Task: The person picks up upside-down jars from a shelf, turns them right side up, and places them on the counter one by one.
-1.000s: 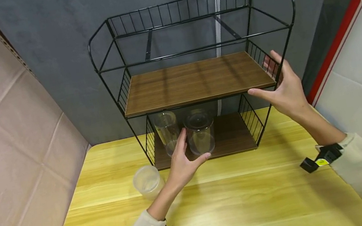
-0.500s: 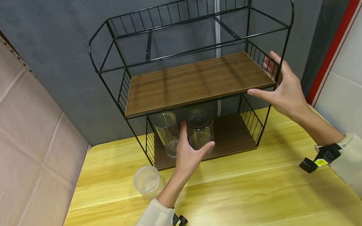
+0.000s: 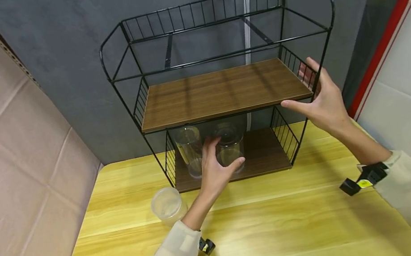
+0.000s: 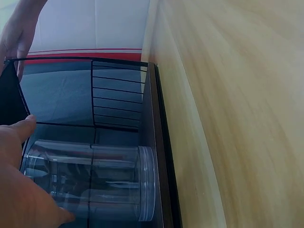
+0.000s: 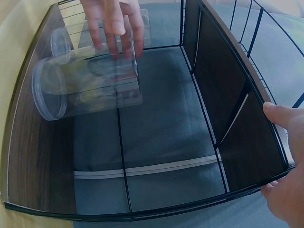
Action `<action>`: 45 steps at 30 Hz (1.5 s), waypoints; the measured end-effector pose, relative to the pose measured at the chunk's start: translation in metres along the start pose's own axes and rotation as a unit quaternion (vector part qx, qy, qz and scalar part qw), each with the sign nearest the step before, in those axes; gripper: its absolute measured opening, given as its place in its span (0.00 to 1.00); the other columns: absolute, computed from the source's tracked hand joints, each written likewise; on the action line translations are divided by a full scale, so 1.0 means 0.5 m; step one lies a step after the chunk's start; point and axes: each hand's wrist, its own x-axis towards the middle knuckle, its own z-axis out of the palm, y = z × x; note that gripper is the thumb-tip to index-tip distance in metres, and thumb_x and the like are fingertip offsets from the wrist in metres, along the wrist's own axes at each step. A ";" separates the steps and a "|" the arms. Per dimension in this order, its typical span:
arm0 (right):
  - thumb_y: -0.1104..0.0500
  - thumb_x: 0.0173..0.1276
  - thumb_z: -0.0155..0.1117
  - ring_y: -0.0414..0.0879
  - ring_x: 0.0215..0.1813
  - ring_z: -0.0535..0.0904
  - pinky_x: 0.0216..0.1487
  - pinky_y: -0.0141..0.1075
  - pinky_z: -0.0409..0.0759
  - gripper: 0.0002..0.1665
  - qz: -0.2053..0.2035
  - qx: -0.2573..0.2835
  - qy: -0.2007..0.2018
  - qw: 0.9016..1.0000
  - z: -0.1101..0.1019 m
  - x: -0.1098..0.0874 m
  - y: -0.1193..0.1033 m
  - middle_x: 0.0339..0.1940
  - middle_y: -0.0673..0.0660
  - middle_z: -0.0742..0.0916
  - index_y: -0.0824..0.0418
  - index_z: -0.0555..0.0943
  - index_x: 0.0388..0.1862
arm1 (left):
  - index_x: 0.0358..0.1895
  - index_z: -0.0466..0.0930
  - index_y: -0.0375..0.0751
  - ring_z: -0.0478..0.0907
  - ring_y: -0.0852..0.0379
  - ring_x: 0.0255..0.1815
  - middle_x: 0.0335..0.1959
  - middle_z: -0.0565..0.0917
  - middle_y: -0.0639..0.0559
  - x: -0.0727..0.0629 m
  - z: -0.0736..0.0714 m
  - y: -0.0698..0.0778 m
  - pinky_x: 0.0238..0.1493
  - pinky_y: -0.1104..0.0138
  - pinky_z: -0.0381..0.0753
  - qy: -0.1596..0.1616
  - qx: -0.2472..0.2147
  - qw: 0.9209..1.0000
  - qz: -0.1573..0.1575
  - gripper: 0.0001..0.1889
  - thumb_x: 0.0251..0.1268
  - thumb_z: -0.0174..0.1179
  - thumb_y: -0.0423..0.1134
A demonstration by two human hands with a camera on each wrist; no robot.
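A wide clear plastic jar (image 3: pixel 233 154) stands on the lower shelf (image 3: pixel 262 150) of a black wire rack (image 3: pixel 214 60). My left hand (image 3: pixel 215 172) is around it, the fingers along its left side and the thumb in front. In the left wrist view the thumb stands a little apart from the jar (image 4: pixel 102 180). A narrower, taller clear jar (image 3: pixel 190 151) is just left of that hand. My right hand (image 3: pixel 325 101) grips the rack's right side, with the thumb on the front edge of the middle shelf (image 3: pixel 220 91) and the fingers behind the side wires.
A round clear tub (image 3: pixel 167 204) sits on the wooden table (image 3: pixel 271 230) in front of the rack's left corner, beside my left forearm. The middle shelf hangs low above the jars. A grey cloth wall (image 3: pixel 55 58) stands behind the rack.
My left hand has moved right and farther in around the wide jar, and its fingers have bent. The wide jar has shifted slightly right. My right hand has stayed in place.
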 end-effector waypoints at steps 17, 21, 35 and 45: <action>0.72 0.59 0.81 0.59 0.81 0.67 0.80 0.32 0.66 0.65 -0.002 0.010 0.001 1.000 0.000 0.001 0.002 0.83 0.62 0.69 0.57 0.53 0.88 | 0.73 0.73 0.45 0.71 0.40 0.75 0.76 0.70 0.41 0.031 0.030 0.008 0.74 0.46 0.75 0.038 0.042 0.998 0.039 0.46 0.49 0.85 0.51; 0.72 0.59 0.81 0.58 0.81 0.67 0.81 0.32 0.66 0.65 -0.003 0.009 0.001 1.000 0.000 0.001 0.001 0.83 0.62 0.69 0.57 0.53 0.88 | 0.79 0.68 0.46 0.70 0.39 0.76 0.78 0.70 0.43 0.040 0.036 0.006 0.75 0.44 0.73 0.034 0.045 0.998 0.031 0.52 0.50 0.84 0.53; 0.73 0.59 0.81 0.58 0.81 0.67 0.80 0.30 0.66 0.65 0.004 0.008 -0.005 1.000 0.000 0.000 0.000 0.82 0.62 0.69 0.57 0.53 0.88 | 0.79 0.69 0.44 0.74 0.40 0.73 0.73 0.76 0.42 0.053 0.037 0.002 0.73 0.45 0.75 0.038 0.051 0.997 0.032 0.52 0.49 0.84 0.53; 0.74 0.61 0.78 0.56 0.82 0.66 0.79 0.27 0.65 0.64 0.001 0.010 -0.008 1.000 -0.005 -0.005 0.000 0.83 0.63 0.68 0.57 0.51 0.88 | 0.80 0.67 0.44 0.73 0.40 0.74 0.74 0.75 0.42 0.034 0.018 0.020 0.75 0.47 0.74 0.039 0.031 0.998 0.030 0.54 0.49 0.84 0.54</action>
